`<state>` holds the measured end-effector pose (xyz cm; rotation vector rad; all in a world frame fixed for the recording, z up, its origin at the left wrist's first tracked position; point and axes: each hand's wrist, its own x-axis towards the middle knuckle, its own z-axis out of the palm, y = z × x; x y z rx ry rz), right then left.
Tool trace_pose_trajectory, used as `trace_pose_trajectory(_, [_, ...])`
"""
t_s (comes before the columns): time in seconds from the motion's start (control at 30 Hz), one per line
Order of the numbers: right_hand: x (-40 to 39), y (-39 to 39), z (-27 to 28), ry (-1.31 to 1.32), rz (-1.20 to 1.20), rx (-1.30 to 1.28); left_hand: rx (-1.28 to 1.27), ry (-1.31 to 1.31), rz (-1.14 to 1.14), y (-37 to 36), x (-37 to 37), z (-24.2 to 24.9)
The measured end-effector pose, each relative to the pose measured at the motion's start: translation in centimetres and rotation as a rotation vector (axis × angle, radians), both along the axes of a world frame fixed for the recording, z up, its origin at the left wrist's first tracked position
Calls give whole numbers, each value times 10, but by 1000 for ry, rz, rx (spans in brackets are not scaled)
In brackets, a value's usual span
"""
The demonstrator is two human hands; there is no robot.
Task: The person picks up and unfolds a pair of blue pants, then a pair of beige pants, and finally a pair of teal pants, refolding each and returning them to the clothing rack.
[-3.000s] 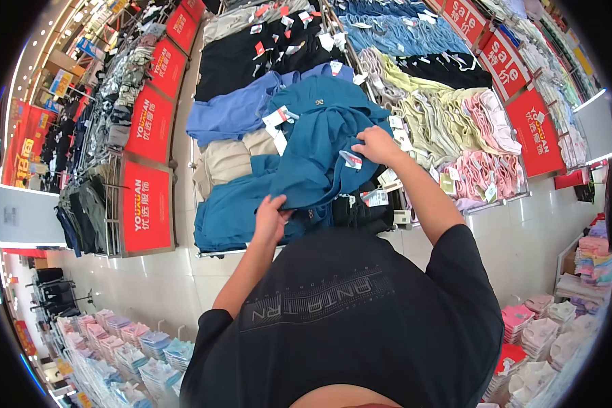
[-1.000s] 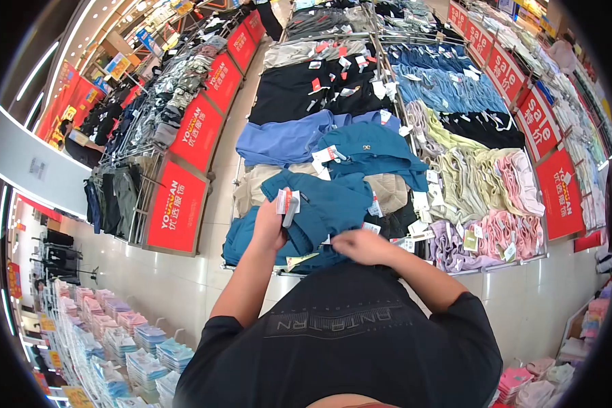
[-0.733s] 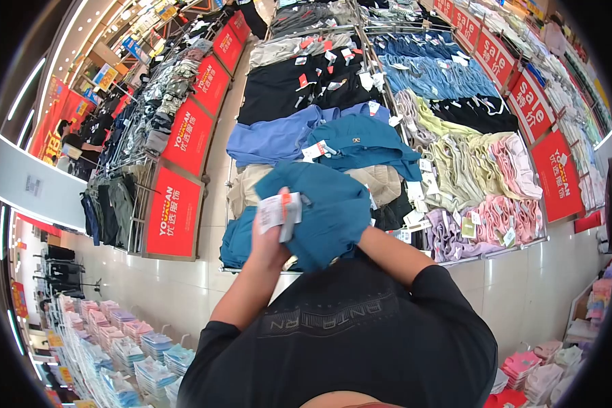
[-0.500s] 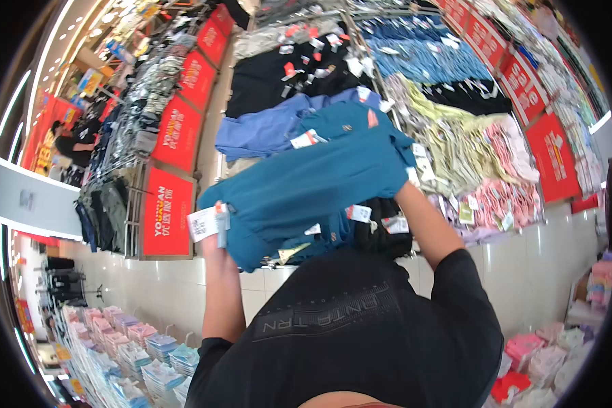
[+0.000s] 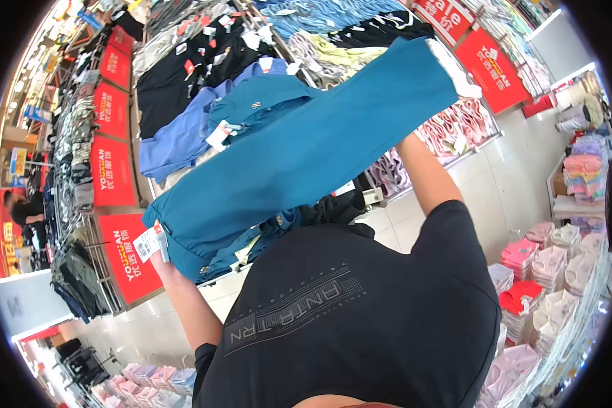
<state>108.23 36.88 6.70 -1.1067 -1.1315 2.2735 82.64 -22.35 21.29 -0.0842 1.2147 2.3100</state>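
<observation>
A pair of teal trousers [image 5: 299, 156] is stretched out lengthwise between my two hands, above the display table. My left hand [image 5: 168, 266] grips the gathered waistband end, where a white price tag [image 5: 149, 243] hangs; its fingers are mostly behind the cloth. At the leg end, my right hand [image 5: 408, 141] holds the trousers from below, with its fingers hidden by the fabric. Another teal garment [image 5: 258, 98] with a tag lies just beyond, partly on blue-violet clothing [image 5: 177, 139]. More teal clothing [image 5: 251, 241] shows beneath the near edge of the trousers.
Black garments [image 5: 177, 85] with tags and blue denim [image 5: 319, 17] lie farther back. Red sale signs [image 5: 112, 170] line the rack on the left. Pink folded clothes [image 5: 517, 255] are stacked at the right. A person [image 5: 24, 211] stands at the far left.
The trousers have been drawn out longer and tilted, their right end rising up and to the right. My left hand has moved left and down. The whole view has turned to the right.
</observation>
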Motion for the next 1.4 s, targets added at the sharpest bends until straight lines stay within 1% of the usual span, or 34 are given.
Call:
trace_pose_trajectory(0.03, [16,-4,-26,-27,-22,-58,-2,0,-69,-14,-11,-18])
trace_pose_trajectory(0.13, [59,-20,-86,-60,-83,-211,-279,86,-64,-48,-31,-62])
trace_pose_trajectory(0.17, [69,-24,-97,-71,-130,-244,-263,-41,-27,-53,-31,-67])
trace_pose_trajectory(0.2, [79,-29,-106,-80,-164,-276,-316,-55,-8,-59,-31,-73])
trace_pose_trajectory(0.23, [84,-33,-102,-120,-260,-298,-369,-69,11,-64,-32,-80])
trace_pose_trajectory(0.27, [87,-33,-95,-75,-270,-308,-422,-81,31,-72,-33,-86])
trace_pose_trajectory(0.3, [88,-31,-90,-29,-278,-319,-330,-129,10,-80,-35,-84])
trace_pose_trajectory(0.33, [87,-30,-90,18,-284,-329,-323,-102,-2,-86,-37,-84])
trace_pose_trajectory(0.37, [83,-28,-93,-18,-292,-293,-313,-74,-12,-92,-40,-84])
trace_pose_trajectory(0.43, [74,-20,-95,-149,-242,-209,-330,2,-53,-104,-49,-84])
trace_pose_trajectory(0.5, [60,-15,-96,-316,-224,-125,-342,51,-11,-123,-61,-79])
trace_pose_trajectory(0.6, [50,-3,-105,-519,-5,67,-349,97,54,-146,-63,-64])
trace_pose_trajectory(0.63, [45,-4,-90,-713,70,207,-342,95,71,-150,-60,-55])
trace_pose_trajectory(0.73, [30,-10,-96,-1044,55,857,-313,85,109,-164,-51,-29])
trace_pose_trajectory(0.77, [28,-13,-97,-1048,37,971,-300,78,114,-169,-48,-23])
trace_pose_trajectory(0.87, [8,-23,-72,-814,80,941,-239,57,100,-189,-40,-7])
trace_pose_trajectory(0.9, [2,-25,-70,-771,186,905,-216,51,85,-193,-37,-3])
trace_pose_trajectory(0.97, [-7,-35,-68,-682,331,914,-206,40,96,-200,-34,1])
trace_pose_trajectory(1.0, [-13,-42,-65,-633,403,918,-256,31,155,-201,-34,0])
trace_pose_trajectory(1.03, [-17,-50,-59,-598,416,886,-306,21,212,-202,-35,0])
trace_pose_trajectory(1.07, [-22,-56,-57,-626,412,943,-356,11,272,-204,-35,-2])
trace_pose_trajectory(1.13, [-29,-66,-53,-688,405,1053,-327,0,265,-217,-39,-14])
trace_pose_trajectory(1.17, [-33,-72,-50,-679,344,1118,-312,-8,260,-223,-40,-19])
trace_pose_trajectory(1.27, [-41,-88,-38,-635,361,1145,-343,-32,260,-210,-31,-15])
trace_pose_trajectory(1.3, [-44,-91,-31,-690,484,994,-352,-25,258,-211,-31,-17])
trace_pose_trajectory(1.37, [-51,-93,-48,-673,489,968,-371,-10,250,-218,-33,-23])
trace_pose_trajectory(1.4, [-55,-95,-48,-662,490,956,-379,0,247,-220,-34,-25])
